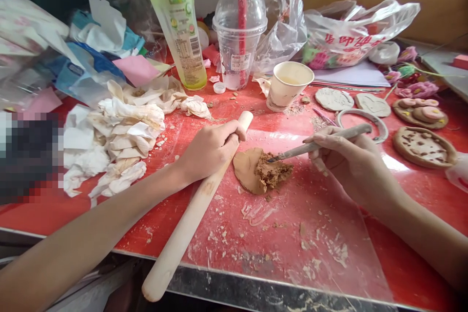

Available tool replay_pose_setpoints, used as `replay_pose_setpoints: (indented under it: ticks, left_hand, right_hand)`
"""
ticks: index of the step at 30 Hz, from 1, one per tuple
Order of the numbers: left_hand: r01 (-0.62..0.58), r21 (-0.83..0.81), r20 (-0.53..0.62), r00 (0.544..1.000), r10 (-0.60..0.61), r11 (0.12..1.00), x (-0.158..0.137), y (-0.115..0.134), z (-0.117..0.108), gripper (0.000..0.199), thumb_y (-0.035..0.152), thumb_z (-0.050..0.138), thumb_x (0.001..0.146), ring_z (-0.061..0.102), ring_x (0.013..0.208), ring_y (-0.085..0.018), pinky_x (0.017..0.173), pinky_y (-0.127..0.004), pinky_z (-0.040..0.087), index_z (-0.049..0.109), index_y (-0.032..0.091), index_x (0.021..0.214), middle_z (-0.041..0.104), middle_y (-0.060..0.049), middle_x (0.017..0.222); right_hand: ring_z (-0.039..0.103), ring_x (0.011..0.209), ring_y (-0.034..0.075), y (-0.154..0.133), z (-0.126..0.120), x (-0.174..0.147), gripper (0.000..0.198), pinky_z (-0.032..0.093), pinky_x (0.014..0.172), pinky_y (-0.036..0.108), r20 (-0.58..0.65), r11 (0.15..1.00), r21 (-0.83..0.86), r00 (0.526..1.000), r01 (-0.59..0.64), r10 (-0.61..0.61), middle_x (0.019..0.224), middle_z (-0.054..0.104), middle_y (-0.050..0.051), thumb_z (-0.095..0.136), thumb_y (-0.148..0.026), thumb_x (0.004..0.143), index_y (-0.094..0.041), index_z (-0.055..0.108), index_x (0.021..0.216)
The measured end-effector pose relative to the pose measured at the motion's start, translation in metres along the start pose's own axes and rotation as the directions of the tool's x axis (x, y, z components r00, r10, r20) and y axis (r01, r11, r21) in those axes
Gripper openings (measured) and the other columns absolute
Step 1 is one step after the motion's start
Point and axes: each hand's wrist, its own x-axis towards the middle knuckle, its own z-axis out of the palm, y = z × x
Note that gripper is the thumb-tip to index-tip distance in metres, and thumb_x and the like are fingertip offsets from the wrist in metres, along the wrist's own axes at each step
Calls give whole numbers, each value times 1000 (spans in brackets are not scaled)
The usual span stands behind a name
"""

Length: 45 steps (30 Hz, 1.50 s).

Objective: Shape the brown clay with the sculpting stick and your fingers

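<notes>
My left hand [212,151] is closed around the upper part of a pale wooden rolling pin [186,229], which lies slanted with its near end jutting past the table's front edge. In my right hand [351,161] is a clay-smeared brush [310,146], gripped like a pen. Its dark tip touches a crumbly brown lump of clay [274,170]. That lump sits on the right part of a smooth, flattened tan clay disc [248,170]. Both rest on a clear plastic sheet [292,248] strewn with clay crumbs.
Crumpled tissues [124,131] pile up at left. A green bottle [179,29], a domed plastic cup [239,34] with a red straw and a paper cup [288,85] stand behind. Clay pieces [424,146], a ring [376,126] and a plastic bag [351,34] occupy the right side.
</notes>
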Motion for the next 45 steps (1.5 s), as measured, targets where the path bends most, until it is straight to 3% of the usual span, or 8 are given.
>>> replay_pose_setpoints:
  ticks: [6, 14, 20, 25, 27, 32, 39, 45]
  left_hand:
    - [-16, -16, -1, 1000, 16, 1000, 0, -1, 1, 18, 14, 41, 85, 53, 63, -8, 62, -22, 37, 60, 16, 84, 62, 2, 74]
    - [-14, -3, -6, 1000, 14, 1000, 1, -1, 0, 18, 13, 41, 84, 52, 61, -8, 61, -21, 36, 59, 16, 83, 63, 2, 73]
    - [-32, -11, -10, 999, 32, 999, 1, 0, 0, 18, 13, 42, 84, 52, 61, -7, 61, -21, 37, 59, 16, 83, 62, 3, 73]
    - [-19, 12, -7, 1000, 19, 1000, 0, -1, 0, 17, 16, 42, 85, 52, 62, -8, 61, -22, 35, 59, 17, 82, 61, 2, 73]
    - [-15, 12, -6, 1000, 15, 1000, -1, -2, 0, 18, 16, 41, 85, 52, 61, -8, 61, -22, 35, 59, 17, 82, 61, 2, 72]
    - [-27, 6, -10, 1000, 27, 1000, 0, -2, 1, 19, 16, 41, 85, 52, 61, -8, 60, -21, 36, 60, 17, 83, 62, 2, 73]
    - [-19, 6, -13, 1000, 19, 1000, 0, 0, 1, 18, 13, 42, 83, 49, 57, -7, 58, -20, 35, 60, 17, 82, 63, 3, 72]
    - [-23, -14, 12, 1000, 24, 1000, 0, 0, 1, 18, 16, 42, 86, 53, 62, -7, 61, -20, 37, 60, 17, 83, 63, 3, 74]
  right_hand:
    - [45, 42, 7, -1, -3, 0, 17, 28, 36, 22, -131, 995, -2, 986, 99, -99, 50, 53, 0, 59, -15, 78, -15, 61, 62]
    - [48, 44, 7, 0, 4, -3, 16, 32, 41, 23, 15, 1000, 10, 1000, 2, -2, 54, 57, 1, 65, -25, 78, -15, 62, 66]
    - [42, 42, 7, 2, 0, 1, 20, 25, 38, 24, -166, 992, -2, 978, 125, -124, 48, 49, -1, 60, -16, 79, -15, 58, 59]
    - [48, 49, 9, 4, 0, -5, 13, 32, 45, 27, -54, 979, -60, 978, 197, -200, 60, 53, 0, 58, -20, 83, -19, 59, 71]
    - [50, 54, 11, 6, 1, -12, 10, 36, 50, 29, 87, 903, -233, 932, 362, -351, 63, 54, 0, 57, -17, 82, -20, 57, 73]
    - [46, 56, 13, 9, 0, -26, 21, 33, 47, 28, 566, 491, -395, 627, 776, -536, 67, 50, 2, 56, -4, 69, -20, 53, 82]
    - [40, 54, 12, 5, 3, -24, 25, 33, 46, 26, 683, 395, -337, 511, 854, -523, 64, 48, 0, 53, -7, 62, -22, 52, 81]
    - [31, 49, 11, 4, 6, -29, 18, 23, 44, 27, 702, 408, -289, 481, 866, -525, 57, 40, -2, 52, -9, 59, -22, 49, 70]
